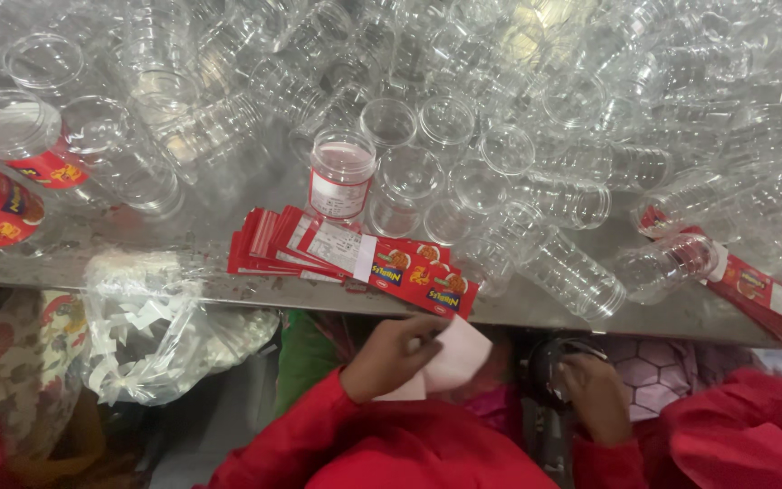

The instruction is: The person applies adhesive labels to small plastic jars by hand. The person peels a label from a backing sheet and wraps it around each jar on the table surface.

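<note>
My left hand [397, 355] is below the table's front edge, pinching a white sheet of paper [457, 355] the size of a label. To the right, my right hand [597, 395] curls around a round jar [549, 367] that sits dark in shadow below the table. Both arms are in red sleeves. On the metal table [228, 292] just above my left hand lies a fanned stack of red labels [346, 254]. An upright clear jar with a red and white label [341, 177] stands behind the stack.
A large heap of clear plastic jars [518, 109] covers the table's far side. Two labelled jars [11, 181] lie at the left. More red labels [771, 294] sit at the right edge. A clear bag of white paper strips [156, 326] hangs at the front left.
</note>
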